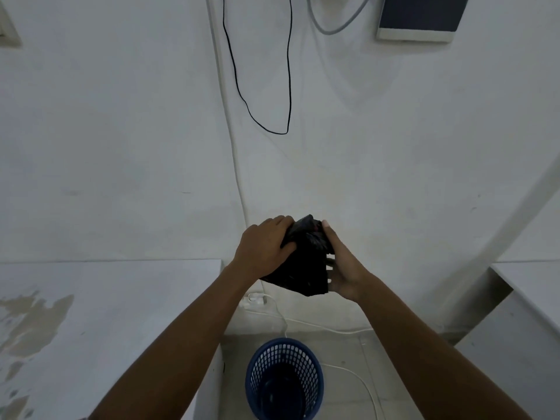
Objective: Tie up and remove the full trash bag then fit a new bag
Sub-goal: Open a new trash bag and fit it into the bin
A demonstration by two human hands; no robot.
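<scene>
A folded black trash bag (306, 262) is held up in front of the wall at chest height. My left hand (266, 247) grips its upper left edge with fingers curled over the plastic. My right hand (339, 265) holds its right side, thumb on top and fingers behind. Below, on the floor between two white surfaces, stands a blue mesh bin (285, 380) with no bag in it. No full trash bag shows in the view.
A white counter (106, 298) lies at left and another white surface (530, 298) at right. A white cable (348, 368) runs across the floor behind the bin. A black wire (289, 86) hangs down the wall, near a wall-mounted device (421, 16).
</scene>
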